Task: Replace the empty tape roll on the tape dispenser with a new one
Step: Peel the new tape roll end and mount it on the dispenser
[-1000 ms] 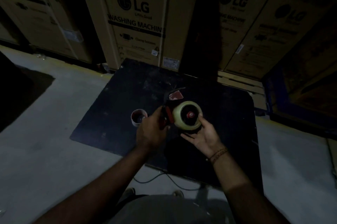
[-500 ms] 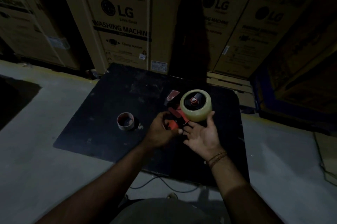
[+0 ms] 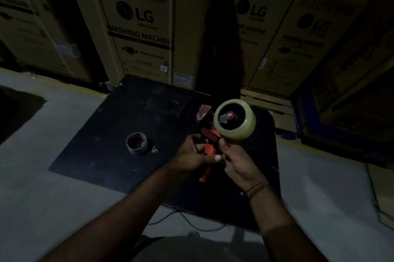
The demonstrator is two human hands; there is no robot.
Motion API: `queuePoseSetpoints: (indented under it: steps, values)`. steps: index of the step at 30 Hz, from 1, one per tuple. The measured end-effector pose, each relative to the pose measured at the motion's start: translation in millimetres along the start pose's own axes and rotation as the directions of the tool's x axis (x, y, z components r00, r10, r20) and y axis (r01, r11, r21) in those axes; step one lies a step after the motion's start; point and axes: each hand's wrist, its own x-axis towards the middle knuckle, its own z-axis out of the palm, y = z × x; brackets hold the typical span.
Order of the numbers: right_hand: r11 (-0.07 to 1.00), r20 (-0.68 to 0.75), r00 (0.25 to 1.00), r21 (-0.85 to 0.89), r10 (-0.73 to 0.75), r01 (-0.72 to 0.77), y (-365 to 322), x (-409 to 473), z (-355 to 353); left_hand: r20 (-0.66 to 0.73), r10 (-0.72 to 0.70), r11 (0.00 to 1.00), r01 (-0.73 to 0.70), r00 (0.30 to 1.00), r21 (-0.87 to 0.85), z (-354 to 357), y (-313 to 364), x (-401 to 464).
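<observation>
A red tape dispenser (image 3: 210, 150) is held up over the black mat (image 3: 110, 133), with a full roll of clear yellowish tape (image 3: 236, 127) seated on its red hub. My left hand (image 3: 191, 155) grips the red handle from the left. My right hand (image 3: 238, 161) holds the dispenser from the right, just below the roll, thumb near the roll's lower edge. The empty cardboard core (image 3: 136, 143) stands on the mat to the left of my hands, apart from them.
Large cardboard washing-machine boxes (image 3: 145, 33) stand behind the mat. A grey concrete floor (image 3: 42, 176) surrounds the mat. A thin dark cable (image 3: 191, 223) lies on the floor near the mat's front edge. The scene is dim.
The dispenser with the roll has been raised and tilted, handle pointing down toward me. My right hand went from flat and open under the roll to closed on the dispenser.
</observation>
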Motion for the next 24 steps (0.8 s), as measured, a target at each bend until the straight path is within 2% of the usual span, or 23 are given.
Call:
queuePoseSetpoints:
  steps: [4,6,8,10,13,15,16,18,20,22,24]
  values:
    - [0.999,-0.026,1.000,-0.050,-0.011,0.010,2,-2,-2,0.068,0.020,0.996,-0.026,0.997,0.086,0,2,-1]
    - [0.997,-0.070,0.998,-0.076,-0.002,-0.004,4,-6,-2,0.104,0.076,0.974,-0.096,0.992,0.208,-2,2,-1]
    - [0.997,-0.121,0.993,-0.079,0.006,-0.016,8,-9,1,0.063,0.183,0.886,-0.192,0.981,0.423,-4,1,-4]
    - [0.998,-0.161,0.987,-0.054,0.005,-0.014,12,-15,7,0.050,0.263,0.790,-0.245,0.963,0.561,-5,1,-11]
    - [1.000,-0.180,0.984,0.016,0.002,0.001,14,-24,22,0.005,0.255,0.616,-0.166,0.967,0.770,-14,-1,-18]
    - [0.999,-0.198,0.980,0.034,-0.026,0.033,17,-30,36,0.016,0.195,0.537,-0.120,0.981,0.835,-31,-2,-19]
    - [0.998,-0.209,0.977,0.043,-0.046,0.056,19,-33,45,0.049,0.131,0.562,-0.115,0.990,0.819,-42,-2,-18]
    - [0.992,-0.226,0.970,0.073,-0.086,0.105,32,-39,57,0.133,-0.010,0.723,-0.085,0.991,0.686,-64,2,-18]
    - [0.984,-0.283,0.954,0.113,-0.102,0.138,51,-41,66,0.133,-0.068,0.846,-0.013,0.989,0.534,-91,10,-15]
    - [0.983,-0.350,0.933,0.119,-0.087,0.136,67,-48,70,0.059,-0.113,0.883,0.073,0.992,0.464,-111,19,-9]
    - [0.989,-0.381,0.922,0.097,-0.069,0.114,85,-54,81,0.038,-0.221,0.901,0.190,0.974,0.389,-130,18,2]
